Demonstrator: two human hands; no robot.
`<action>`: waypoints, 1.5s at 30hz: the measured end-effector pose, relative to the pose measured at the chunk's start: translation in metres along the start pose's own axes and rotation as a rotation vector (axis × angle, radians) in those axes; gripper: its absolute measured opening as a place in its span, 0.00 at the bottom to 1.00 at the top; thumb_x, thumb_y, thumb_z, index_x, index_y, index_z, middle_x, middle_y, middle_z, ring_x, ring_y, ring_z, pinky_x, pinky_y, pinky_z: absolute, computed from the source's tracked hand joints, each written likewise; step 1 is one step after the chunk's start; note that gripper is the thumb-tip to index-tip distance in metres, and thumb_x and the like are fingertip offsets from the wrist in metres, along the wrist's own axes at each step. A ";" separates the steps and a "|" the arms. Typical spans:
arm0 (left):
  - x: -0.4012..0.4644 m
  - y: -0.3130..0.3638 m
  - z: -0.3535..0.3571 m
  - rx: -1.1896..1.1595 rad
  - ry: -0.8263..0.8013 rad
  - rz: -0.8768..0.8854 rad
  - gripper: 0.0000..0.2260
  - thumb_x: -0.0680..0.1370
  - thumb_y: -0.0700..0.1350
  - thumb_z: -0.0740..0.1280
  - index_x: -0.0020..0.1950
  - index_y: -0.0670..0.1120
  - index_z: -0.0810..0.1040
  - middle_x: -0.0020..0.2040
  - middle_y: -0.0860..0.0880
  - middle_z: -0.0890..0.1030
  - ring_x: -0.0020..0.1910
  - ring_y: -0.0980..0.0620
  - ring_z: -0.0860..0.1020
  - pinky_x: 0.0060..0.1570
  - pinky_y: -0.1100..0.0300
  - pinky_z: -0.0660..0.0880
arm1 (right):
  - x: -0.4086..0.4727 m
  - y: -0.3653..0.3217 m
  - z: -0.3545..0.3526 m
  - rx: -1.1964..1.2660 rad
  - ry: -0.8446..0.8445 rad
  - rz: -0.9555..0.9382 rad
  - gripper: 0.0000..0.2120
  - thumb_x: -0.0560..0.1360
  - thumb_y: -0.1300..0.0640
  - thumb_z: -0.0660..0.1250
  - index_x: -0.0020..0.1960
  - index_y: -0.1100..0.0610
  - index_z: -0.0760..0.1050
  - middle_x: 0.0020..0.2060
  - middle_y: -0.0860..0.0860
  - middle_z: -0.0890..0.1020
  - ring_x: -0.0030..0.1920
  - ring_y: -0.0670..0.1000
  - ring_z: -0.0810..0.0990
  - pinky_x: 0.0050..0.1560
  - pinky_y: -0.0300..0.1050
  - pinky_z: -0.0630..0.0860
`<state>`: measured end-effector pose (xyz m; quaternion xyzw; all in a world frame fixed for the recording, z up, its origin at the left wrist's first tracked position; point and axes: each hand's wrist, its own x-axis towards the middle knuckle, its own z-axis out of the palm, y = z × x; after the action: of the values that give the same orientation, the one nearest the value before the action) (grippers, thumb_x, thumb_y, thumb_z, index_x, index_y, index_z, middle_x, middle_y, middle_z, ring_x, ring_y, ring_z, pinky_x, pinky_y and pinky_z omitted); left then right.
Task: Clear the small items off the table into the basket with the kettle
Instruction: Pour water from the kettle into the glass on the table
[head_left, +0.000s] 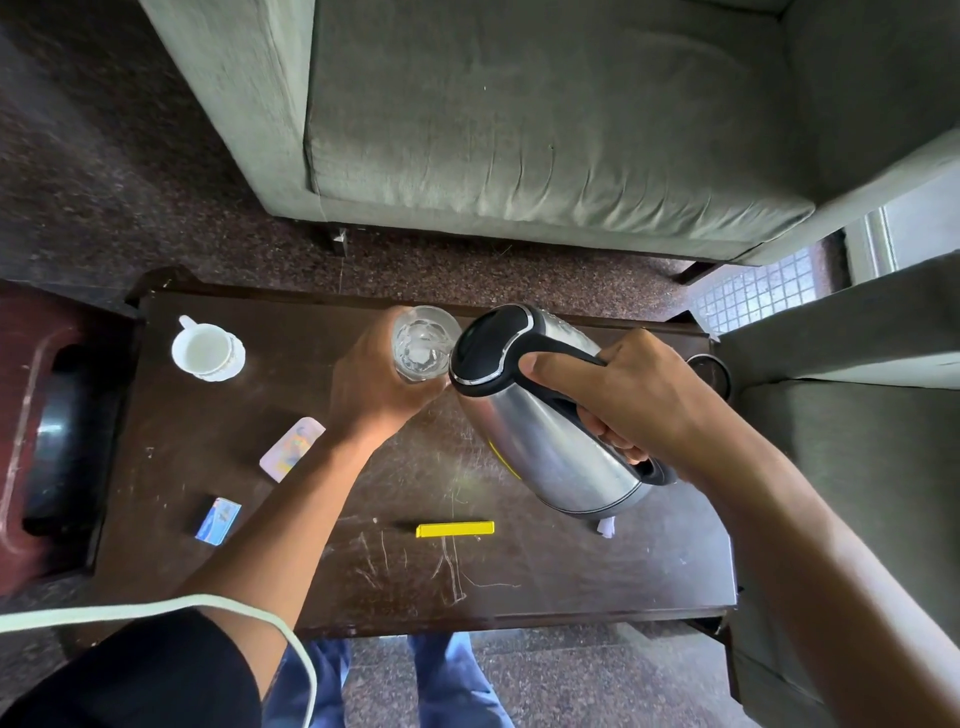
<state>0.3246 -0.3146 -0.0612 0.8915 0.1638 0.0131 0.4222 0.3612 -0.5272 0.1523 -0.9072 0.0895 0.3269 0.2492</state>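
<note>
Kettle tipped over the glass, both my hands busy above the table.

My right hand (628, 395) is wrapped tight round the black handle of the steel electric kettle (550, 415), spout leaning against the clear glass (423, 348), which my left hand (379, 384) grips round its side. Below on the dark wooden table (571, 571) lie a white cup on its saucer (208, 351) far left, a pale card (292, 448), a small blue matchbox (218, 520) and a yellow stick-shaped item (455, 529) near the front edge. The dark basket (52, 441) sits left of the table.
</note>
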 end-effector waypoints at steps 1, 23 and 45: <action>0.000 0.000 0.000 0.003 -0.004 -0.001 0.36 0.69 0.58 0.85 0.73 0.55 0.77 0.67 0.54 0.85 0.67 0.49 0.84 0.62 0.54 0.76 | 0.000 0.000 0.001 -0.006 0.008 -0.001 0.34 0.62 0.25 0.68 0.33 0.59 0.78 0.17 0.48 0.75 0.17 0.46 0.71 0.29 0.43 0.73; 0.005 0.004 0.009 -0.047 -0.005 0.002 0.36 0.67 0.68 0.77 0.72 0.59 0.76 0.66 0.57 0.85 0.65 0.51 0.84 0.59 0.58 0.74 | 0.004 -0.002 0.002 -0.001 0.017 -0.010 0.28 0.61 0.24 0.66 0.24 0.49 0.79 0.17 0.47 0.77 0.16 0.43 0.72 0.33 0.44 0.75; -0.002 -0.015 0.022 -0.037 0.021 -0.034 0.38 0.66 0.68 0.79 0.73 0.60 0.75 0.66 0.58 0.85 0.65 0.54 0.84 0.59 0.61 0.73 | 0.007 -0.001 0.012 -0.080 0.065 -0.004 0.34 0.66 0.26 0.68 0.27 0.58 0.77 0.18 0.46 0.79 0.26 0.48 0.79 0.35 0.43 0.75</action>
<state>0.3223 -0.3221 -0.0867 0.8804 0.1832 0.0182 0.4371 0.3606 -0.5196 0.1400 -0.9267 0.0828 0.3002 0.2103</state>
